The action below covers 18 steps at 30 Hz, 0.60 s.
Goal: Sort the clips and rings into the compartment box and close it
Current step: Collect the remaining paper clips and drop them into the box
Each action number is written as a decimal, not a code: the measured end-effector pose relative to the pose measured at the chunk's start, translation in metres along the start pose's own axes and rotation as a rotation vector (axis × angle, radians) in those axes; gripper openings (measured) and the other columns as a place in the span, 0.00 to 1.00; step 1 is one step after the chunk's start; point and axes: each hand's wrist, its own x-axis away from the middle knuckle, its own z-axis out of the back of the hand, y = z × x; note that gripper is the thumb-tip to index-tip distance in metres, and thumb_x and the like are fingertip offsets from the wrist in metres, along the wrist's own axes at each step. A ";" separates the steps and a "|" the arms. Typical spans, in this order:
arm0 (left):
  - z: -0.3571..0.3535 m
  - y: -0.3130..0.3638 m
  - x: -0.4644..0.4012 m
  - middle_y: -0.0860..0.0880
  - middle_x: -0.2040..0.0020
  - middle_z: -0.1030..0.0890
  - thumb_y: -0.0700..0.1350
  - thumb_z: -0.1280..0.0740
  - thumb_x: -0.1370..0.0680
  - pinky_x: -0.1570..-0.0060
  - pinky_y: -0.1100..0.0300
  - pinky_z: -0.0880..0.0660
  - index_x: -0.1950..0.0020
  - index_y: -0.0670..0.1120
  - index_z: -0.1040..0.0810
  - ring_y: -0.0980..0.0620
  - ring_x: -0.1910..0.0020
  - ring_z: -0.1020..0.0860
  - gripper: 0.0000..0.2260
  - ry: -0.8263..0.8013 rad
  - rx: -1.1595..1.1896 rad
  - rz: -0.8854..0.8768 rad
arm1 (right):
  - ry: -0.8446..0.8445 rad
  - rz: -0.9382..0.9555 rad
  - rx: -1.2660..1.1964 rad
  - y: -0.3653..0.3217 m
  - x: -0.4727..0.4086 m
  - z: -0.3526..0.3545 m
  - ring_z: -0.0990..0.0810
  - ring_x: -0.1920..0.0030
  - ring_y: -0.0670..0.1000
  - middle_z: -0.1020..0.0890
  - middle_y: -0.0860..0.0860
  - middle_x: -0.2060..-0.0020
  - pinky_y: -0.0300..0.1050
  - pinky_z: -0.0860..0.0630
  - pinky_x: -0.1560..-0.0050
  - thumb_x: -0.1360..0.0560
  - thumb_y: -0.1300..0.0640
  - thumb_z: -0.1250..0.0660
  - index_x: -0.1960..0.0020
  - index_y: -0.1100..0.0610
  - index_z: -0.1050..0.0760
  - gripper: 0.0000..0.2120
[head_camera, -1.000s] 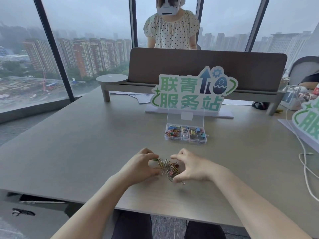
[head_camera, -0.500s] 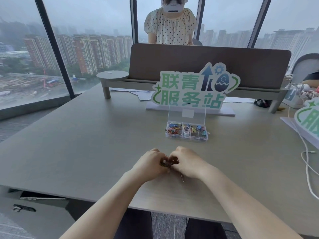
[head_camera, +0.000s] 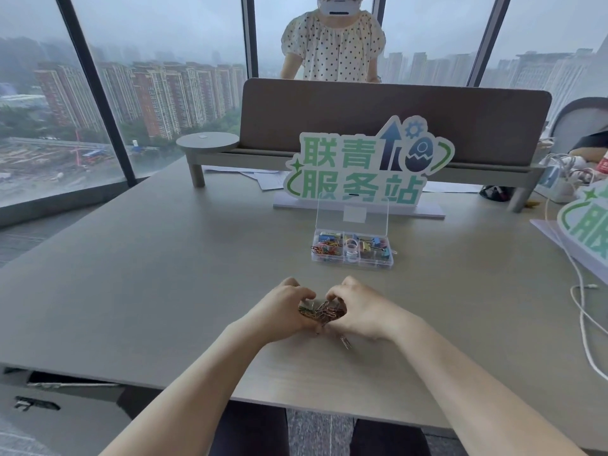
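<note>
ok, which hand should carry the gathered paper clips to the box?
Right, probably. The compartment box sits ahead and to the right of the paper clips, on the right hand's side. The left hand would have to cross over. Both hands cup the pile now.
</note>
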 end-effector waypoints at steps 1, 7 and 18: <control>0.000 0.001 -0.001 0.50 0.44 0.28 0.52 0.23 0.34 0.45 0.60 0.29 0.38 0.50 0.22 0.52 0.52 0.26 0.25 -0.013 -0.019 -0.013 | 0.009 0.008 0.018 -0.001 -0.001 0.000 0.24 0.47 0.53 0.29 0.51 0.44 0.47 0.26 0.42 0.33 0.44 0.27 0.38 0.52 0.26 0.26; -0.003 0.009 -0.002 0.49 0.51 0.23 0.47 0.27 0.30 0.54 0.60 0.27 0.49 0.51 0.17 0.51 0.55 0.24 0.10 0.042 -0.045 -0.036 | 0.087 0.053 0.080 -0.010 -0.003 0.000 0.22 0.49 0.56 0.25 0.54 0.51 0.42 0.29 0.52 0.26 0.56 0.33 0.49 0.54 0.22 0.07; -0.006 0.017 -0.003 0.43 0.61 0.18 0.41 0.30 0.31 0.65 0.59 0.28 0.57 0.43 0.17 0.45 0.62 0.22 0.05 0.100 0.031 0.054 | 0.040 0.005 -0.069 -0.014 -0.012 -0.001 0.17 0.65 0.56 0.18 0.55 0.62 0.45 0.21 0.67 0.35 0.61 0.31 0.60 0.58 0.23 0.04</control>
